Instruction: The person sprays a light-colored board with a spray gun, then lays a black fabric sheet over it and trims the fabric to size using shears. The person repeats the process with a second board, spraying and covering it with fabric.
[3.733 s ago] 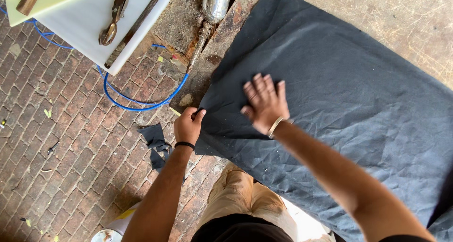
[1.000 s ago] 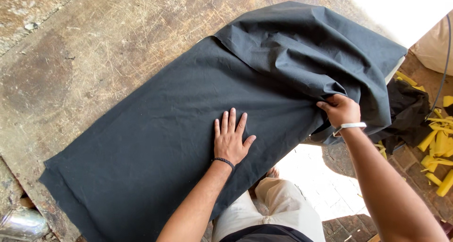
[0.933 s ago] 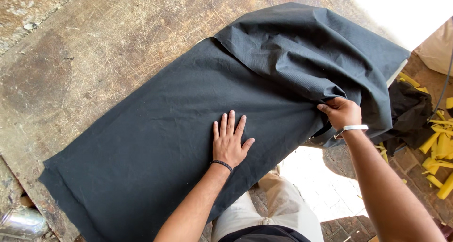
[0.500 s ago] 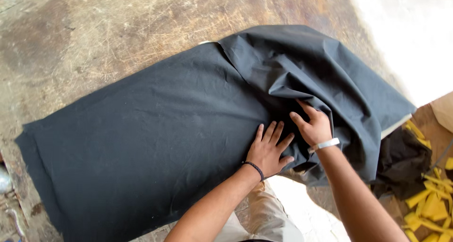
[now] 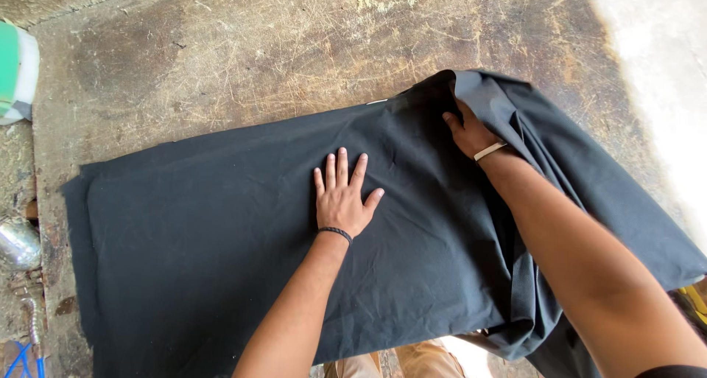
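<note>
One dark cloth (image 5: 221, 260), two hands, left (image 5: 342, 200), right (image 5: 468, 131), one wooden table (image 5: 243, 61)

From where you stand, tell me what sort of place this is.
Probably a tailoring or fabric workshop: a scarred wooden worktable, a large dark cloth spread on it under both hands, and a metal tool at the table's edge.

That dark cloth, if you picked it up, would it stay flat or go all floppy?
Probably floppy: the dark cloth bunches into soft folds where the right hand lifts it. It likely feels light, and it lies flat under the left hand, so it shouldn't roll.
</note>
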